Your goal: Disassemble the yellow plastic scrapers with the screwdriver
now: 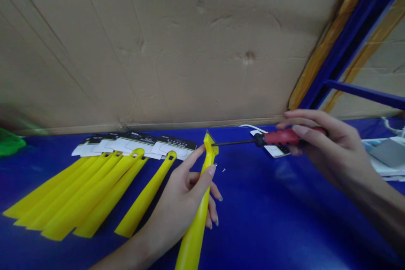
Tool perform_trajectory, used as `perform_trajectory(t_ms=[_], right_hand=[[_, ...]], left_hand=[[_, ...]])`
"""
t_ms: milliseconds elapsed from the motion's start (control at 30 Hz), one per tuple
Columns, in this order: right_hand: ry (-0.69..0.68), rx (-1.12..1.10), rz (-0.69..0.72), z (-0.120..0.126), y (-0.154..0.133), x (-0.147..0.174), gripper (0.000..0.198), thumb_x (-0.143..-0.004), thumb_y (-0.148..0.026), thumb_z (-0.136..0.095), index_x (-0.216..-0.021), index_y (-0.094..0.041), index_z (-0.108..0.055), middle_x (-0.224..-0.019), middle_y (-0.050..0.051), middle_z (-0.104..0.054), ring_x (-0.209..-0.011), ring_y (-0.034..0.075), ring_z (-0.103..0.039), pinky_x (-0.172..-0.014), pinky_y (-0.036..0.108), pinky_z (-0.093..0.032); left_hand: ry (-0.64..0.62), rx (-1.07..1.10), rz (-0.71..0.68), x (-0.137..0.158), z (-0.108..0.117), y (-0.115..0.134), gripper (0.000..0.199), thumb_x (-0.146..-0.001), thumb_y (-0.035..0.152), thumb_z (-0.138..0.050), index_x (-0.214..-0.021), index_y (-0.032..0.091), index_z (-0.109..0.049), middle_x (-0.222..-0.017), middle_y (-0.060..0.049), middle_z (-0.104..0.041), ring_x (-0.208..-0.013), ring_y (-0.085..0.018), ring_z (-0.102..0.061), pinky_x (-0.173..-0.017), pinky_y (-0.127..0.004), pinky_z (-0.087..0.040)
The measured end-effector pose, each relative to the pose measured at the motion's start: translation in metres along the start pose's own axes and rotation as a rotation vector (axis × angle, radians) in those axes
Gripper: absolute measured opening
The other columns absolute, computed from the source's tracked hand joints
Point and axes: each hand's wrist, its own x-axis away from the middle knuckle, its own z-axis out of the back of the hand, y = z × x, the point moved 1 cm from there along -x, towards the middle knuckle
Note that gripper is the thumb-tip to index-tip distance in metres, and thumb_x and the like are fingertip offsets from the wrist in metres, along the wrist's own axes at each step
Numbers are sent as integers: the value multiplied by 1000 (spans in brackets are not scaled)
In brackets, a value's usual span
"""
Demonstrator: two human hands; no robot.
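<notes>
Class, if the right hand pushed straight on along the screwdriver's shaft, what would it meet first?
Most likely the yellow tool's head: the screwdriver in the right hand points at it, and its tip may already touch; depth is unclear.

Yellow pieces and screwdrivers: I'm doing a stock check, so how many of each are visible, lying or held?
Yellow pieces lying on the blue table: 6
Yellow piece in the left hand: 1
Red-handled screwdriver in the right hand: 1
Total: 8

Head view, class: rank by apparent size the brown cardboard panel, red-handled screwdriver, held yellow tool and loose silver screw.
Largest: brown cardboard panel.
Unsure: red-handled screwdriver and held yellow tool; frame crops the tool.
Smallest: loose silver screw.
</notes>
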Motion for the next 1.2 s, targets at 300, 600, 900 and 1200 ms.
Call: perform_trajectory(t_ms=[300,600,900,1200], right_hand=[[-30,-187,-13,-1,-1,0,49,-72,-25,-82,-118,-31,-68,-98,3,-80,-70,18,-71,-54,27,-54],[-25,-192,5,-2,3,0,45,-71,-27,-83,-113,-30,-69,-109,3,-78,-79,20,-73,-60,29,-58],[-3,-123,93,-1,-10,3,27,-77,-25,-79,-104,-29,-73,-91,1,-80,-64,18,-72,-52,29,-55],[34,-32,90,1,-11,1,13,-85,-35,-77,-93,-25,-76,-73,0,-75,-47,13,-62,-43,26,-47]], left_hand=[[11,-41,-10,-2,1,-3,89,-92,49,-72,-161,20,-25,-63,3,-69,-38,-14,-61,-35,-20,-50],[-23,20,20,-1,0,-4,100,-82,59,-78,-157,15,-27,-62,1,-70,-39,-16,-61,-34,-20,-48],[-106,114,43,-3,0,-3,104,-85,56,-79,-162,17,-21,-68,-1,-73,-39,-13,-61,-34,-17,-47],[-157,133,39,-2,-6,-4,92,-84,57,-79,-155,16,-37,-71,-2,-73,-39,-11,-60,-35,-16,-47]])
